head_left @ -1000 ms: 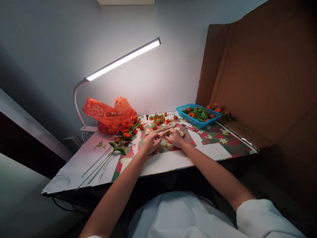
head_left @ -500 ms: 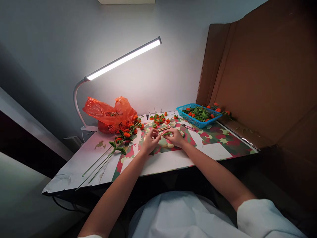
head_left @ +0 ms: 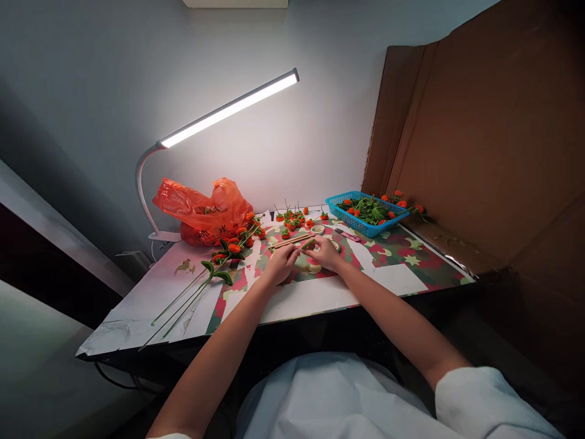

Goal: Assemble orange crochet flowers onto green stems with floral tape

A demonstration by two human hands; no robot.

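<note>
My right hand pinches a small green fuzzy strip between thumb and fingertips over the middle of the table. Close beside it on the left, my left hand has its fingers closed; what they grip, if anything, is too small to make out. Just beyond the hands lie thin brown sticks. A roll of tape rests behind my right hand, and a second pale roll is partly hidden by it. Several short-stemmed orange flower heads are grouped farther back.
Long-stemmed orange flowers lie to the left, by an orange plastic bag. A blue basket of green stems and flowers sits back right, near a pink cutter. A lit lamp hangs above; cardboard walls the right.
My left hand has turned palm-down and its fingers have closed in, dipping slightly toward the table. My right hand stays nearly in place with the green strip.
</note>
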